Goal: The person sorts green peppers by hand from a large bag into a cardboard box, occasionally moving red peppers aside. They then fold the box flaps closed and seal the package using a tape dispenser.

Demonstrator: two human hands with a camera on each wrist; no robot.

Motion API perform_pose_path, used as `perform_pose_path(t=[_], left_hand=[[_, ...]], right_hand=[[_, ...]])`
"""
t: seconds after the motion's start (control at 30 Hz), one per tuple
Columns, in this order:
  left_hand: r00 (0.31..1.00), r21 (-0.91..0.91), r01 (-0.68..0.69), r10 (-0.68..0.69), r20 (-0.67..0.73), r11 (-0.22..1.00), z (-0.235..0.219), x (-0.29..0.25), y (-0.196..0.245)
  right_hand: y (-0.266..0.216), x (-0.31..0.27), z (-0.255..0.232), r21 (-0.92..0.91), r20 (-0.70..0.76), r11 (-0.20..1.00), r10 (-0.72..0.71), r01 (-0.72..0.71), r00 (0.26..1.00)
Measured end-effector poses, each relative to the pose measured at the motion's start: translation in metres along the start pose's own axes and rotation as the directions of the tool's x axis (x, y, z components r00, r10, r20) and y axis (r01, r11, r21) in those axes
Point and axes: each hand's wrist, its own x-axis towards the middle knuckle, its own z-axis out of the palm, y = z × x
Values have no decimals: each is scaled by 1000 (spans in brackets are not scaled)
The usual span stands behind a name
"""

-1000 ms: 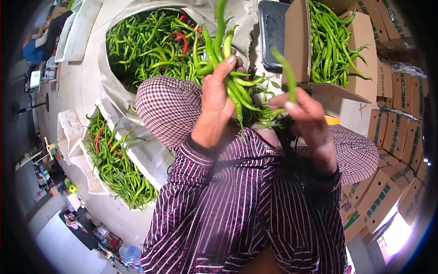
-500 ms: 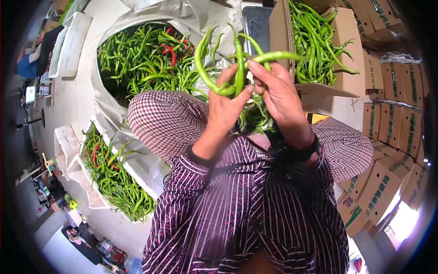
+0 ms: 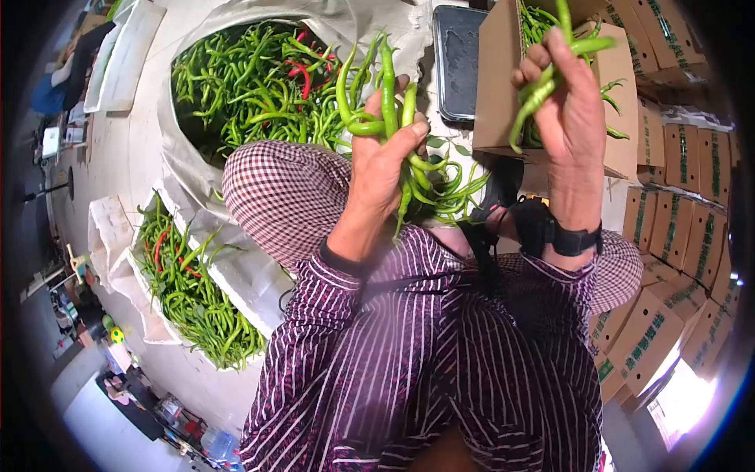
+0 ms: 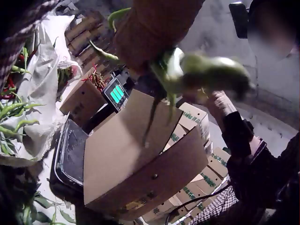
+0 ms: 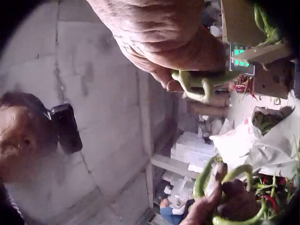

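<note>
left hand [image 3: 383, 165]: grip clenched around a bunch of green chillies [image 3: 393, 118], thumb across the stems, tips pointing up and away; more pods hang below the palm. right hand [image 3: 568, 102]: grip clenched on a few green chillies [image 3: 543, 82], raised above the open cardboard box [image 3: 503, 86], which already holds chillies. the two hands are well apart. black scale tray [image 3: 460, 63] lies between them, beyond the left grip. large sack of chillies [image 3: 252, 79] sits to the left of the left grip; a white foam box [image 3: 244, 275] of chillies lies further left, nearer the person.
</note>
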Motion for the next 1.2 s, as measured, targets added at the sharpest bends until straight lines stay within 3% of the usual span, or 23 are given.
perform_pose_path(t=[0.03, 0.07, 0.13, 0.17, 0.2, 0.23, 0.27, 0.3, 0.33, 0.37, 0.43, 0.47, 0.5, 0.53, 0.57, 0.67, 0.8, 0.93, 1.0, 1.1, 1.17, 1.2], left_hand=[[999, 148, -37, 35, 16, 988, -2, 1, -1], [997, 290, -73, 65, 37, 954, -3, 1, -2], [997, 334, -72, 70, 16, 940, 1, 0, -3], [997, 381, -70, 77, -2, 922, 5, -2, -3], [997, 215, -79, 73, 36, 973, 15, -6, 1], [981, 518, -189, 135, 142, 834, 14, -4, 3], [978, 581, -182, 87, 187, 793, 9, -5, 0], [973, 641, -178, 35, 228, 747, 2, -5, -5], [973, 641, -177, 33, 230, 746, -4, -4, -9], [962, 577, -191, 35, 270, 794, -8, -1, -14], [949, 504, -202, 41, 312, 840, -3, 0, -12], [970, 352, -40, -48, 237, 935, 1, -3, -10], [973, 177, 117, -148, 176, 977, 4, -4, -6], [974, 178, 116, -147, 173, 977, 4, -4, -6], [977, 64, 144, -152, 150, 987, 4, -4, -6], [984, -233, 169, -150, 100, 958, 2, -3, -10], [995, -289, 100, -104, 1, 952, 3, -2, -8], [996, -147, 51, -61, -62, 988, -6, 3, -6], [996, -264, 64, -47, 73, 962, -6, 3, -3], [991, -284, 6, 33, 131, 959, -10, 5, 3], [993, -293, -37, 68, 97, 955, -12, 6, 9], [986, -340, -30, 83, 144, 940, -14, 4, 12]], right_hand=[[-1, -5, -1, -167, 0, 985, 34, -33, 999], [3, -14, 1, -169, 0, 985, 36, -35, 999], [17, -37, 24, -577, -58, 774, 282, -262, 958], [26, -45, 32, -559, -12, 767, 373, -316, 928], [37, -50, 35, -518, 48, 808, 356, -281, 933], [49, -54, 35, -472, 106, 846, 334, -248, 937], [58, -54, 34, -469, 106, 848, 333, -249, 937], [66, -53, 31, -551, 115, 821, 255, -152, 960], [70, -51, 29, -628, 131, 776, 175, -55, 976], [71, -49, 26, -629, 127, 776, 175, -57, 976], [67, -41, 18, -561, 100, 791, 358, -244, 928], [61, -39, 14, -503, 43, 790, 427, -350, 903], [62, -39, 15, -319, 54, 882, 381, -346, 923], [62, -38, 12, -238, 109, 907, 379, -346, 919], [63, -38, 9, -153, 163, 924, 372, -349, 914], [79, -42, 11, -21, 111, 958, 287, -287, 951], [84, -45, 2, 62, 65, 945, 317, -320, 946], [80, -51, -6, 214, -37, 919, 347, -332, 937], [75, -59, -6, 302, 75, 882, 357, -362, 931], [58, -77, 3, 295, 98, 909, 278, -295, 956], [44, -85, 4, 278, 91, 936, 197, -215, 976], [40, -87, -1, 370, 124, 900, 196, -229, 973]])
